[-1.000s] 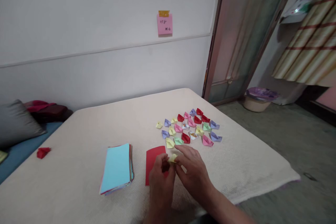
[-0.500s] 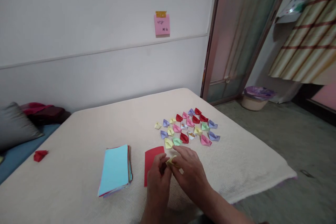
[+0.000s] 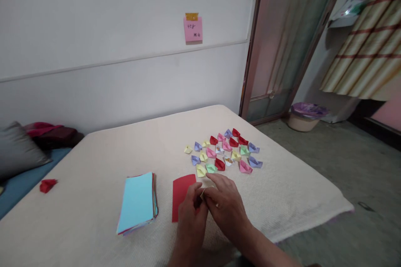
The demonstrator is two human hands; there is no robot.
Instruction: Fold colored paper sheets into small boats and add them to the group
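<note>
Between the fingertips of my left hand (image 3: 191,209) and my right hand (image 3: 226,200) is a small pale yellow folded paper (image 3: 202,194), mostly covered by the fingers. Both hands are closed on it, close together above the bed. A red sheet of paper (image 3: 181,194) lies flat beside and partly behind my left hand. Just beyond my hands sit several small folded paper boats (image 3: 220,164) in red, pink, yellow, purple, green and white, arranged in loose rows.
To the left of the red sheet lies a stack of coloured paper (image 3: 138,200), light blue on top. A crumpled red paper piece (image 3: 48,185) rests near the bed's left edge, by a grey pillow (image 3: 20,150). A lined bin (image 3: 305,117) stands on the floor at right.
My fingers have closed further around the yellow paper, so less of it shows. My left hand has shifted slightly right. The boats, stack and red sheet are unmoved.
</note>
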